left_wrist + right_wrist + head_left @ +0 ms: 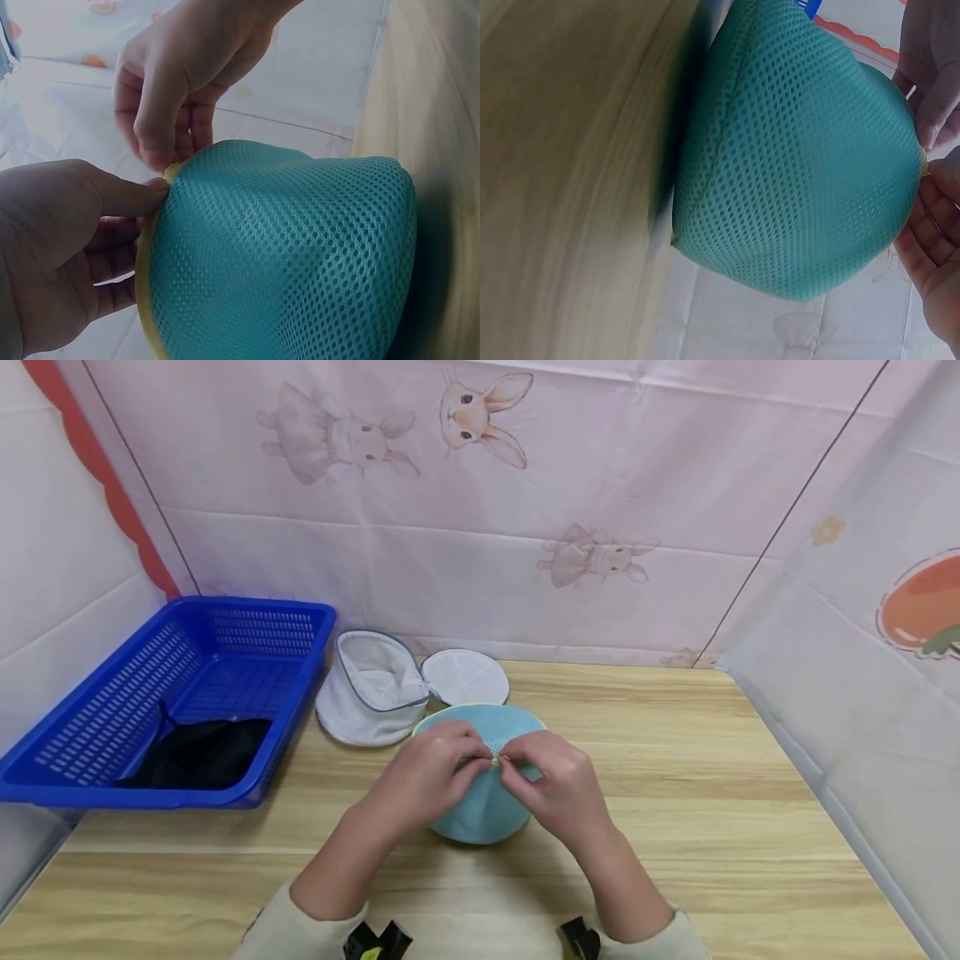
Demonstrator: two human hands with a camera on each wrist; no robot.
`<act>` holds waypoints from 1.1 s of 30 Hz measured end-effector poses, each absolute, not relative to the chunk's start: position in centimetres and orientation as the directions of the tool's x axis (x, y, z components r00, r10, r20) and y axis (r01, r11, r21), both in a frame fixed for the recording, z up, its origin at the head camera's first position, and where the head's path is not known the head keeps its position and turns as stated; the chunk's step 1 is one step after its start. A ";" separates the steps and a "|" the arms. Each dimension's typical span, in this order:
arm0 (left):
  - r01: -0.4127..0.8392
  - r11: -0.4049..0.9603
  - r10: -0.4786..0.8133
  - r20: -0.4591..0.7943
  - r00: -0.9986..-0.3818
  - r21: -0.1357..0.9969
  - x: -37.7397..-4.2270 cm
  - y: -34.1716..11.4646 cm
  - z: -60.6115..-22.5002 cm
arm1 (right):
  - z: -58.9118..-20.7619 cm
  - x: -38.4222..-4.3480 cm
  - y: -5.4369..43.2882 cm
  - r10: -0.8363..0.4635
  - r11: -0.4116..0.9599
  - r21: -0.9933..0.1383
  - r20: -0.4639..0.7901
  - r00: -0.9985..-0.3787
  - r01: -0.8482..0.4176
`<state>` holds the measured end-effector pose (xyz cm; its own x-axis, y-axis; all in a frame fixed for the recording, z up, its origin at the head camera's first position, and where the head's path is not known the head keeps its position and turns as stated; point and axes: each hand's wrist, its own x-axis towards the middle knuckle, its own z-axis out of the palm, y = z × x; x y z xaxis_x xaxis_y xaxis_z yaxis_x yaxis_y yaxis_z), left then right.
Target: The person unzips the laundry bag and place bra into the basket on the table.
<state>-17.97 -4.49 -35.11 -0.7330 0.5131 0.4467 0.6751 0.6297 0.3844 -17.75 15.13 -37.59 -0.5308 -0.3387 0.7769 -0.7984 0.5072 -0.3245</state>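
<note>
A teal mesh laundry bag (483, 814) with a yellow trimmed edge stands on the table in front of me, its mesh wall bulging. At the near side of its rim, my left hand (431, 772) pinches the yellow edge between thumb and finger. Right beside it, my right hand (558, 781) pinches the same edge at a small yellowish bit, perhaps the zipper end; the fingertips hide its details. In the left wrist view, the left thumb presses on the yellow trim (144, 277) and the right fingertips meet it just above.
A blue plastic basket (288, 739) stands at the left with a black fabric item (202, 756) inside. Behind the teal bag sits a white mesh bag (367, 714), its round lid (467, 677) folded open. Printed cloth (450, 568) hangs behind the wooden table (712, 827).
</note>
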 end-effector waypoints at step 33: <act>0.707 0.614 0.535 0.473 -0.700 0.351 -18.0 -4.4 -35.3 | -37.6 -17.7 15.0 -0.352 0.510 -0.327 0.765 -0.540 -0.795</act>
<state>-18.03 -4.38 -35.30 -0.7002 0.5346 0.4732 0.7065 0.6142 0.3515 -17.69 14.97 -37.64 -0.5402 -0.3517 0.7645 -0.7954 0.5102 -0.3273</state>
